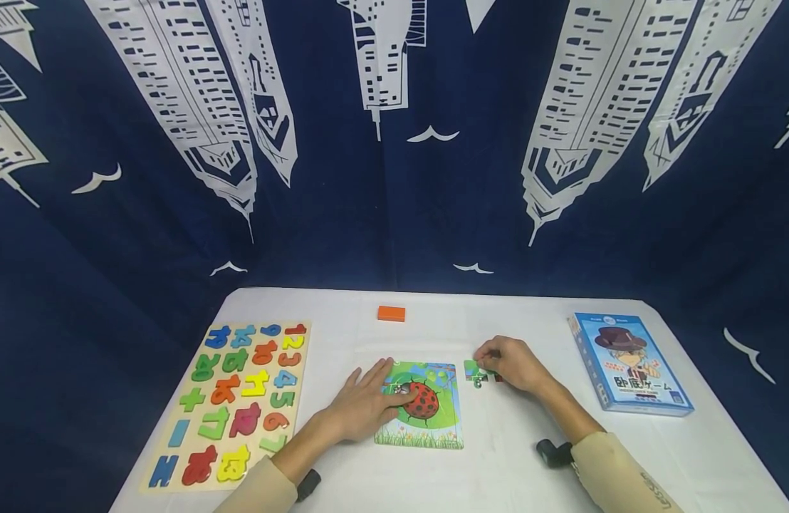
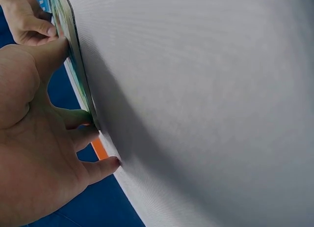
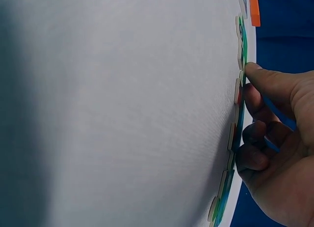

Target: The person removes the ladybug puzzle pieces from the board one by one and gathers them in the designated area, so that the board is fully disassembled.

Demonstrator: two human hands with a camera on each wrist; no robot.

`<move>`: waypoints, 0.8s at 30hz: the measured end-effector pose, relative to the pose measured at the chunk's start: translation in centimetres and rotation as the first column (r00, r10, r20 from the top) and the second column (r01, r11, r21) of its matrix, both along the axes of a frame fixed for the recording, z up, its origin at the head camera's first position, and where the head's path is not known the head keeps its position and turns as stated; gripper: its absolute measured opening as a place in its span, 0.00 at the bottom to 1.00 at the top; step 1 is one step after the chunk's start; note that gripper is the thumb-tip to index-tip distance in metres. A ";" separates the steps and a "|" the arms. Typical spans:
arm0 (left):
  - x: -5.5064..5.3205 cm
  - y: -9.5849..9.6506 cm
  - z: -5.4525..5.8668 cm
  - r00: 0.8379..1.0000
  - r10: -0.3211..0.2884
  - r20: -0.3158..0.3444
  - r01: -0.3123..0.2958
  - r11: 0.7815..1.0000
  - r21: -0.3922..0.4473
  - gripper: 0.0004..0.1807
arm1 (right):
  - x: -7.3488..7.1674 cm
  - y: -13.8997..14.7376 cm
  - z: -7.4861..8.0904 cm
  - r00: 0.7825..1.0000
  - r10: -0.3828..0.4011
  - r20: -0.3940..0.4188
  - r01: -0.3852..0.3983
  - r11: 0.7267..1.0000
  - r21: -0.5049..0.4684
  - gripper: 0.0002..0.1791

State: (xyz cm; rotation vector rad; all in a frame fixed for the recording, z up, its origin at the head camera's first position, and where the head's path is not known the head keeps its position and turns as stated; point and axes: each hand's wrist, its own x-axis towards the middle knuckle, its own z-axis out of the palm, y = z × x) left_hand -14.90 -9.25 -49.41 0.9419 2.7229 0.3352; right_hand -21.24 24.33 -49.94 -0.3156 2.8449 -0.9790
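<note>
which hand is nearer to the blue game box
Right: the right hand is at puzzle pieces left of the box; the left hand, farther left, touches the ladybug puzzle.

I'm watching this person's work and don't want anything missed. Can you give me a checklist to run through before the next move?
1. Left hand on the ladybug board: ok, it rests there with fingers spread.
2. Right hand at the small puzzle pieces: ok, its thumb touches them in the right wrist view.
3. Right hand's grip secure: cannot tell; whether it pinches a piece is unclear.
4. All small puzzle pieces visible from above: not ok, the right hand covers some.
5. Orange block clear of both hands: ok, it lies beyond them.
6. Game box clear of the right hand: ok, they are apart.
</note>
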 end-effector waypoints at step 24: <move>0.1 0.6 -0.1 0.996 0.031 -0.079 -0.027 0.999 0.046 0.25 | 2.6 -1.6 1.0 0.996 0.043 -0.079 -0.047 0.997 -0.054 0.04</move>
